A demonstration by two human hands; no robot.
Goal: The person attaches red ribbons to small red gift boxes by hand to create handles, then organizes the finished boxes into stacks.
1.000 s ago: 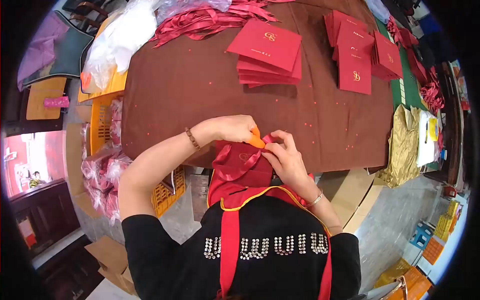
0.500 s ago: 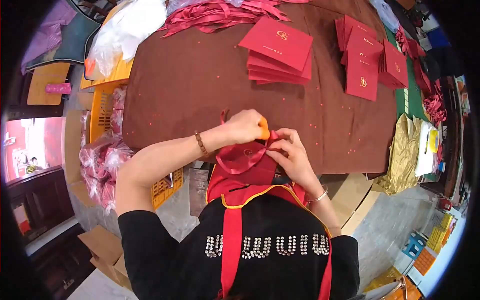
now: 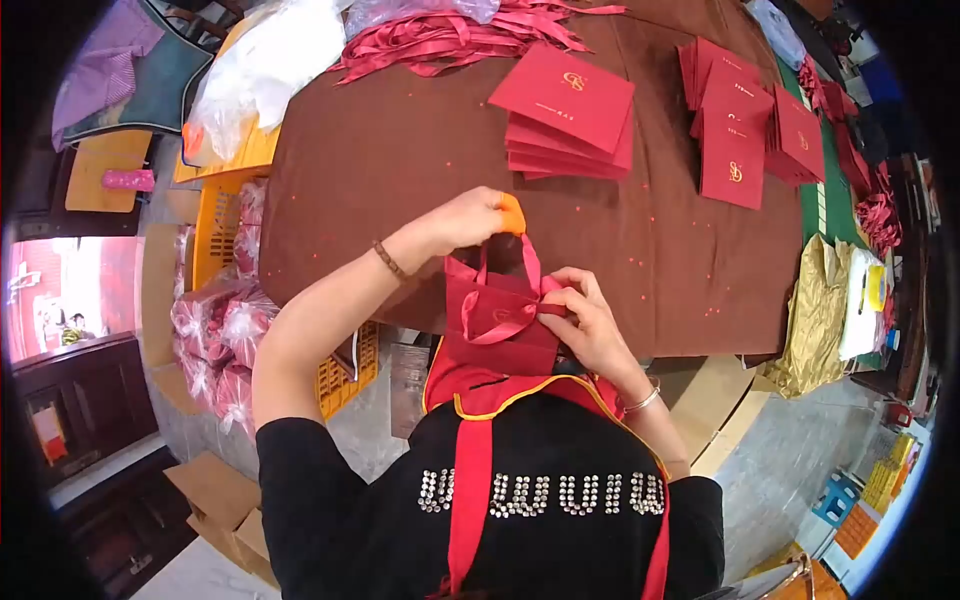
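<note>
A small red paper gift bag (image 3: 500, 320) with gold print stands at the near edge of the cloth, in front of my body. My left hand (image 3: 468, 218), an orange cover on one fingertip, is closed above it on a red ribbon (image 3: 531, 262) that runs up from the bag's mouth. Another ribbon loop hangs across the bag's front. At the bag's right side, my right hand (image 3: 592, 325) pinches the ribbon close to the top edge; its fingertips partly hide the spot.
A stack of red bags (image 3: 565, 100) lies ahead on the brown cloth (image 3: 380, 170), more bags (image 3: 735, 130) to its right. Loose ribbons (image 3: 450, 40) pile at the far edge. Left stands a yellow crate (image 3: 213, 225) beside plastic-wrapped red bundles (image 3: 225, 340); right, a gold bag (image 3: 812, 310).
My left hand has risen, drawing the ribbon up from the bag into a taller loop. The bag now stands more upright and its mouth shows. My right hand stays at its side.
</note>
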